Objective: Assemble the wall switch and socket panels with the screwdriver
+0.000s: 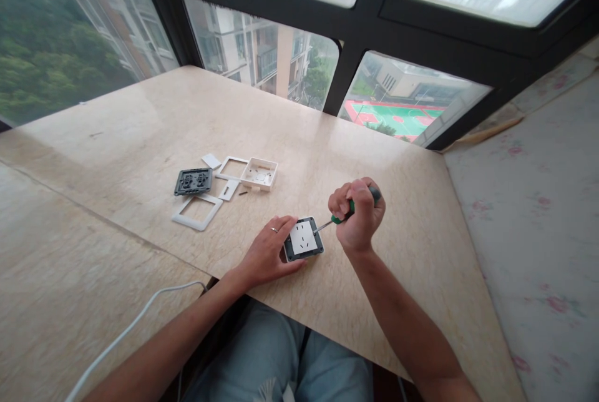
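A wall socket [303, 238] with a white slotted face and a dark grey frame lies near the front edge of the table. My left hand [267, 251] grips it from the left, fingers along the upper side and thumb along the lower. In my right hand [358, 215] is a screwdriver [349, 210] with a green and black handle, the fist wrapped around it. Its metal shaft slants down to the left, and the tip meets the right side of the socket's frame. Whether a screw sits under the tip is too small to tell.
Left of the socket lie a dark socket back [193, 181], a white frame [197, 213], a second white frame [233, 168], a white box [259, 173], small white plates and a screw [243, 193]. A white cable [135, 321] crosses the lower left. Windows and a papered wall [538, 221] bound the tabletop.
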`<state>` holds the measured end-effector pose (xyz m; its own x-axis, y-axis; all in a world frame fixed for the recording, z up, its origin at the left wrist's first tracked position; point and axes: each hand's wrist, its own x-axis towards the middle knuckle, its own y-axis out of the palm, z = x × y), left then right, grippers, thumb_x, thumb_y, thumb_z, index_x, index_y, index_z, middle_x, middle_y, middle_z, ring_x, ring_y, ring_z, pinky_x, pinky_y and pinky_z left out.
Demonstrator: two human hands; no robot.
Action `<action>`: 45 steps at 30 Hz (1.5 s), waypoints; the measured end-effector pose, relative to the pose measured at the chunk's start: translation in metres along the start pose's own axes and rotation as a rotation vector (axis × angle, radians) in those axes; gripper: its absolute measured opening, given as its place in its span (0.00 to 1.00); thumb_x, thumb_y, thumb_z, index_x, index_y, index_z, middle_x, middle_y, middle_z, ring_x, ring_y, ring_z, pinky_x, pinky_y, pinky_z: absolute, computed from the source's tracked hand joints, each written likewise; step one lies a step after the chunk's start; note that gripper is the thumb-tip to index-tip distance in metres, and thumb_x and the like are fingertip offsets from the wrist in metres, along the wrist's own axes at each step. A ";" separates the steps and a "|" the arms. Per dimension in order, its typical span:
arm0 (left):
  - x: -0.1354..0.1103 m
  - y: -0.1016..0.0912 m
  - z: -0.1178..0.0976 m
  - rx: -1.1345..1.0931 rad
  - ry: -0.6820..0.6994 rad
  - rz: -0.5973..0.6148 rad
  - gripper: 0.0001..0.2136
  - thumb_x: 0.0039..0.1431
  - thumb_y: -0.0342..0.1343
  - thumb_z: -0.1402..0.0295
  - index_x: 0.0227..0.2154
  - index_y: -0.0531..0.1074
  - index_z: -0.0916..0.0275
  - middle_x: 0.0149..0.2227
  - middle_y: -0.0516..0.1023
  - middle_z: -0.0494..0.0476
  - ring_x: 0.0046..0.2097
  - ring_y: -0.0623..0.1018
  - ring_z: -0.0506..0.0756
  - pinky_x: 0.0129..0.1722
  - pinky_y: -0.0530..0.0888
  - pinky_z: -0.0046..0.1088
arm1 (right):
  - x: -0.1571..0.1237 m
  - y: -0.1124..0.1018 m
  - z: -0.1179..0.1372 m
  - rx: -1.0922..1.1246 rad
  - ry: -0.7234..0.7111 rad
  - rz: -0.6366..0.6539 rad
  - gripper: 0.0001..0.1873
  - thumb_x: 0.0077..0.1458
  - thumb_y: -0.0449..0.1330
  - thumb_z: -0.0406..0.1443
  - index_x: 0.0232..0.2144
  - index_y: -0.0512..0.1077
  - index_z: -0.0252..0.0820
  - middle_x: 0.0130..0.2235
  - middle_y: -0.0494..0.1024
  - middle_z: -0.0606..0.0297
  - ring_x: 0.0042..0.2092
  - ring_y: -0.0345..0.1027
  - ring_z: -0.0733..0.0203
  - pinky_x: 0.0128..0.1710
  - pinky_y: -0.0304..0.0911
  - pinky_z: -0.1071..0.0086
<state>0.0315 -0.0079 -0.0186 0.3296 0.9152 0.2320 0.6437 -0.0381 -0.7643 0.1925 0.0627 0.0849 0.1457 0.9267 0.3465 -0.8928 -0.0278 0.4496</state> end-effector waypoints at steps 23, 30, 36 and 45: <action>0.001 0.000 0.000 0.036 0.033 -0.022 0.38 0.55 0.63 0.55 0.64 0.54 0.60 0.61 0.66 0.68 0.62 0.67 0.67 0.61 0.66 0.50 | 0.001 -0.002 -0.001 0.050 0.009 -0.030 0.19 0.58 0.61 0.40 0.20 0.58 0.44 0.15 0.58 0.79 0.15 0.47 0.73 0.14 0.45 0.76; 0.000 -0.001 -0.001 0.025 0.023 -0.020 0.38 0.54 0.64 0.56 0.64 0.55 0.61 0.61 0.65 0.68 0.62 0.66 0.68 0.61 0.67 0.50 | 0.001 -0.001 0.000 -0.026 -0.004 -0.050 0.18 0.57 0.60 0.42 0.21 0.58 0.45 0.15 0.57 0.79 0.15 0.47 0.73 0.14 0.46 0.77; 0.001 -0.002 -0.001 0.020 0.024 -0.027 0.38 0.54 0.63 0.56 0.64 0.55 0.60 0.61 0.66 0.68 0.62 0.66 0.68 0.61 0.67 0.50 | -0.003 -0.001 0.000 0.009 -0.004 0.062 0.17 0.58 0.61 0.41 0.21 0.60 0.44 0.15 0.59 0.79 0.16 0.48 0.73 0.15 0.48 0.76; 0.000 -0.002 -0.002 0.021 0.027 -0.021 0.38 0.54 0.63 0.55 0.64 0.55 0.60 0.61 0.66 0.68 0.62 0.67 0.67 0.61 0.67 0.49 | -0.005 -0.001 0.003 0.057 -0.020 0.109 0.17 0.59 0.61 0.39 0.21 0.62 0.43 0.16 0.60 0.78 0.16 0.48 0.73 0.15 0.47 0.76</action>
<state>0.0319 -0.0081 -0.0162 0.3352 0.9043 0.2644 0.6360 -0.0102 -0.7716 0.1934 0.0569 0.0849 0.0581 0.9096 0.4115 -0.8784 -0.1493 0.4541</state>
